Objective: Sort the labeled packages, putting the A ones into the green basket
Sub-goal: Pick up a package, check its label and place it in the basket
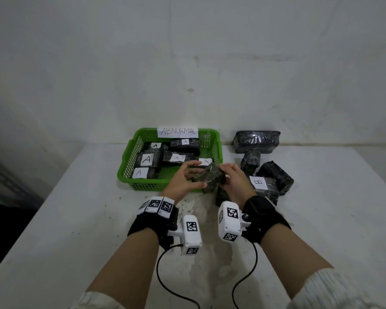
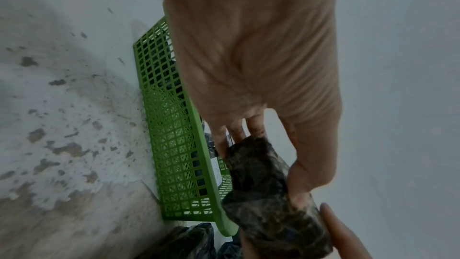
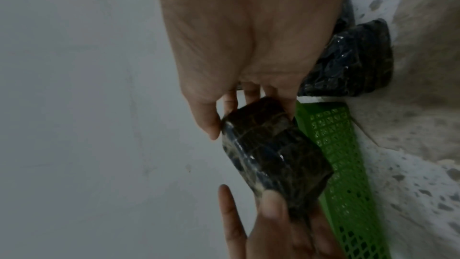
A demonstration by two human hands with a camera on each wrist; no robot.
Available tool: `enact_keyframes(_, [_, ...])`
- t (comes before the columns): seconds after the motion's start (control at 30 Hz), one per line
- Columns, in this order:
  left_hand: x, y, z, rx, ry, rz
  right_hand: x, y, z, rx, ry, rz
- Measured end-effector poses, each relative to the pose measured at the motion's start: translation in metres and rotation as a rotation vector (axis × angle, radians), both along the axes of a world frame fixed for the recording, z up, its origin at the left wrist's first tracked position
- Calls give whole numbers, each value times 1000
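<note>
Both hands hold one dark wrapped package (image 1: 210, 177) just above the near right corner of the green basket (image 1: 129, 172). No label shows on it in any view. My left hand (image 1: 195, 175) pinches its left end between thumb and fingers, and my right hand (image 1: 226, 175) grips its right end. In the left wrist view the thumb (image 2: 298, 174) presses on the package (image 2: 268, 194) beside the basket wall (image 2: 179, 145). The right wrist view has the thumb (image 3: 209, 125) on the package (image 3: 273, 155). Several packages marked A (image 1: 146, 159) lie in the basket.
A paper sign reading ABNORMAL (image 1: 177, 132) stands on the basket's far rim. To the right of the basket lies a heap of dark packages (image 1: 256, 141); one of them carries a B label (image 1: 258, 182). The stained white table (image 1: 76, 219) ends at a wall behind.
</note>
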State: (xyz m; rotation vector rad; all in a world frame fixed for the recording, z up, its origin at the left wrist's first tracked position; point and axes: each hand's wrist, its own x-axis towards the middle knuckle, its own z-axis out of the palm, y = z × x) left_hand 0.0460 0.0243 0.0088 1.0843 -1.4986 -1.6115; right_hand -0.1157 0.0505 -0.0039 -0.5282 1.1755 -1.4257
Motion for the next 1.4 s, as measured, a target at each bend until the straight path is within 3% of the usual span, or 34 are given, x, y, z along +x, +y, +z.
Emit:
enact_keyframes(0.13, [5,-3,2,-105,-6,-49,4,-11,-2,96,55,135])
enact_keyframes(0.23, [9,-6,3,-204,-71,-6,4,-17,4,63,95,178])
enact_keyframes(0.47, [23,-25,1,80,38,200,17,-31,12,-89,190,336])
enact_keyframes(0.73, [47,-52,-13,-93,-39,341,42,-54,7,74,204,422])
enact_keyframes(0.83, [59,-62,-19,-133,-71,364,52,-68,5,132,268,365])
enact_keyframes(1.0, [76,-80,-38,-108,-313,309,72,-91,-10,205,416,361])
enact_keyframes(1.23, [92,-82,-52,-201,-991,267,74,-112,-18,306,548,302])
enact_keyframes(1.4, [94,-77,-52,-278,-1144,157,83,-125,-31,396,667,403])
